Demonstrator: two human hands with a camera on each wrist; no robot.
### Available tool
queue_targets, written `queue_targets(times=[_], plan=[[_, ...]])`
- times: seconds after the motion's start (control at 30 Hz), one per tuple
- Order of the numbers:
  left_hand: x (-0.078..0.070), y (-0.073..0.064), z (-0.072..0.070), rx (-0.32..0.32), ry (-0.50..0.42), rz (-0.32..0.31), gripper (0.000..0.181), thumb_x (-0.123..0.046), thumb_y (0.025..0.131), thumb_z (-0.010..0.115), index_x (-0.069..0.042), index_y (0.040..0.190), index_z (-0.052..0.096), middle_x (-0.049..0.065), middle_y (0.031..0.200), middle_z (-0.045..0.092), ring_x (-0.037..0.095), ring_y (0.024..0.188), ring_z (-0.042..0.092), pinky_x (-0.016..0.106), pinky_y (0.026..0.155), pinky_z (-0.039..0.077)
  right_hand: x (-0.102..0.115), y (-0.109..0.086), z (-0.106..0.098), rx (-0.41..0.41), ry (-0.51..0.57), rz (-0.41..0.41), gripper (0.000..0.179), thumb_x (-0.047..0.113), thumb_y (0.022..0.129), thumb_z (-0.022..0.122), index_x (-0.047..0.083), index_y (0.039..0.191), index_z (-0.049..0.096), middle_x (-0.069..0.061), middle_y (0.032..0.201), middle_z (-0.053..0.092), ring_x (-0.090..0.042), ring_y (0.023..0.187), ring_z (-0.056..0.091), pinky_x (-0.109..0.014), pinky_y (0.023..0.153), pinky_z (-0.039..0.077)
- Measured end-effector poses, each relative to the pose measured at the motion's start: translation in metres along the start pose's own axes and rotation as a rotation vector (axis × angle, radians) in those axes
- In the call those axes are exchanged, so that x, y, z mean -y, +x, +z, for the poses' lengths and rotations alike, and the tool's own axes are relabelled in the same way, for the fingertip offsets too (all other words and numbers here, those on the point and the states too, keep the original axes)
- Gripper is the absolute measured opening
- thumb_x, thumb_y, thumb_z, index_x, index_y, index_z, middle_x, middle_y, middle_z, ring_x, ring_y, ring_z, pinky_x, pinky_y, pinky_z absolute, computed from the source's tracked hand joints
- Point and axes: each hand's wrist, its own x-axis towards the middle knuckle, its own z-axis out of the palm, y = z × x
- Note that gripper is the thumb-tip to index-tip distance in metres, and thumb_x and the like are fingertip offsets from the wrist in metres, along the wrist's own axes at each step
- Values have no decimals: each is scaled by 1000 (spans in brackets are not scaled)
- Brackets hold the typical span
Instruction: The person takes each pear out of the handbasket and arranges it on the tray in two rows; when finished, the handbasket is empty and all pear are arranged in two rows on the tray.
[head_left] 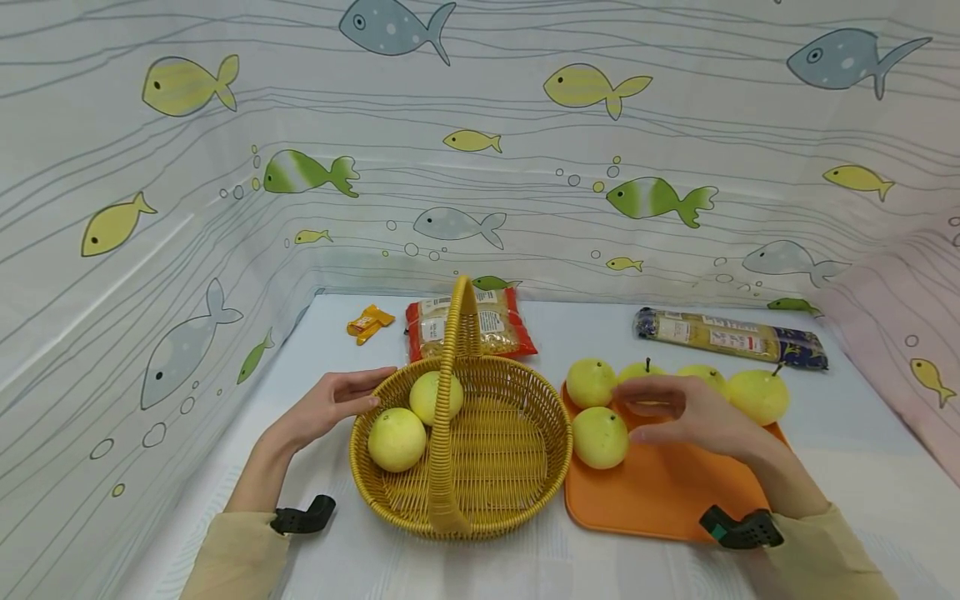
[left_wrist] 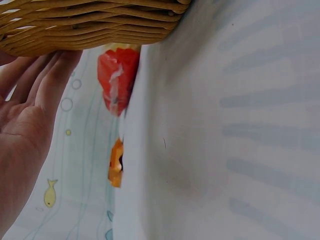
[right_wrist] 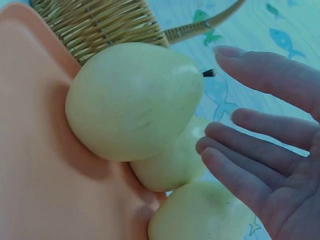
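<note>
My left hand (head_left: 335, 404) rests against the left side of a wicker basket (head_left: 483, 521), its fingers fairly straight along the outer wall. In the left wrist view those fingers (left_wrist: 47, 82) reach up to the woven side. Two yellow-green pears (head_left: 396, 439) lie in the basket's left half. On the orange tray (head_left: 660, 500), several more pears sit toward the back. My right hand (head_left: 693, 412) hovers over the tray, fingers spread and holding nothing, beside the nearest pear (head_left: 600, 437). The right wrist view shows a gap between the hand and that pear (right_wrist: 135, 102).
Behind the basket lies a red-edged clear food packet (head_left: 480, 325). Small orange wrapped pieces (head_left: 369, 323) are at the back left. A long packet of noodles (head_left: 731, 336) lies at the back right. Fish-printed walls enclose the table, and the basket's tall handle (head_left: 444, 417) arches upward.
</note>
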Motion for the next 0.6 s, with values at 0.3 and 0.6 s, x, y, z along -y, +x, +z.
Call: queue_targets(times=[0.3,0.6], plan=[[0,0,0,-5,6,-9,52,-20,100,62,-9,149,48,12,153,47,4,126,56,16,98,46,14,-1,4,-45,80,-42,60,8,87,77,5,142,53,-24,141,55,-20,127,59,-32,100,52],[0,0,0,-2,3,-4,53,-20,100,61,-7,149,47,14,152,47,8,128,56,16,98,45,31,-2,12,-103,60,-63,60,8,87,77,3,142,53,-22,139,57,-6,123,60,-21,95,52]])
